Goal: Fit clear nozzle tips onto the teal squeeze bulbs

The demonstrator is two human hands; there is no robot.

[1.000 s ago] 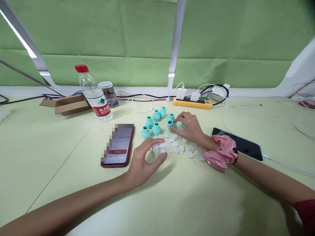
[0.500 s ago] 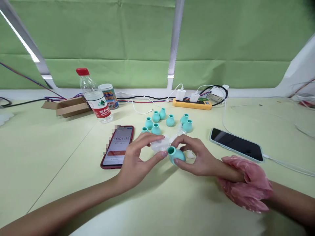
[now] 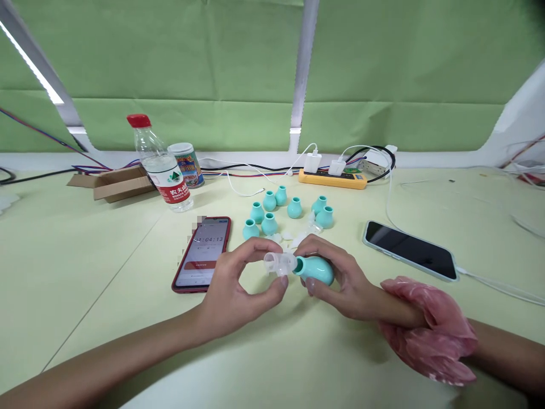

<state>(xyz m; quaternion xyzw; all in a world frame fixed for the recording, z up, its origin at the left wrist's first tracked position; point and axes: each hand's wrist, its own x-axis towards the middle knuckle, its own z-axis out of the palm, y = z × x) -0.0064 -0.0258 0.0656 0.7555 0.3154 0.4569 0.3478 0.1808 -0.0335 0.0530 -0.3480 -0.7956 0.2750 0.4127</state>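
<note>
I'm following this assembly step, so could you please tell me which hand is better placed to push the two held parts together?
Probably the left hand: its grip pinches the clear piece right at the mouth of the teal bulb, which the right hand cradles steadily.

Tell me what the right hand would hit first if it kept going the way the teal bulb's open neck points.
The right hand aims the teal rubber bulb, neck leading, toward the person's left. First in that line is the clear plastic tube piece pinched in the left hand; they look touching or nearly so, though depth is uncertain.
</note>
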